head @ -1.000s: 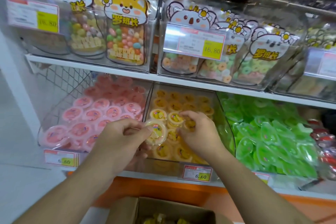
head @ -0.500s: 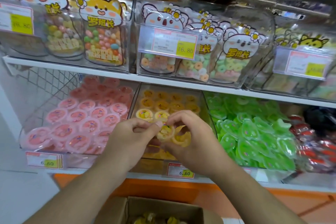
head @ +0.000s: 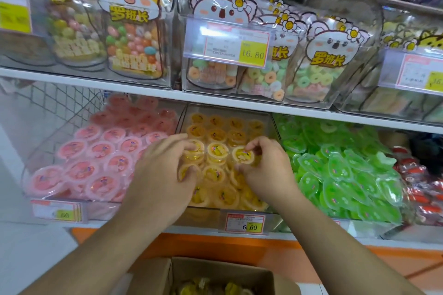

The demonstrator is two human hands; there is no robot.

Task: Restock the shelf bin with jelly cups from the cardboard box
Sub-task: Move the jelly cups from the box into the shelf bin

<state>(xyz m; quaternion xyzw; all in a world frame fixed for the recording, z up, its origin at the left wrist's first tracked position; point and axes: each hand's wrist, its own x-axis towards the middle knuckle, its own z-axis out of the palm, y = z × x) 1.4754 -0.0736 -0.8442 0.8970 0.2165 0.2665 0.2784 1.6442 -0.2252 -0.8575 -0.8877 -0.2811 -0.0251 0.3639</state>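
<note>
Both hands in the middle bin (head: 269, 124) w/ yellow jelly cups (head: 217, 135). Left hand (head: 165, 175) curls round one cup (head: 185, 171); right hand (head: 266, 170) pinches another (head: 242, 155) at its rim. Cardboard box (head: 215, 273) below, more cups inside.

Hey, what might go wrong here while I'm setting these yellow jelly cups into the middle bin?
1. The yellow jelly cups are piled loosely toward the yellow bin's front, so one might slide out over the edge.
2. The right hand only pinches a cup's rim; it may slip.
3. The left hand sits close to the pink cups and may nudge them.
</note>
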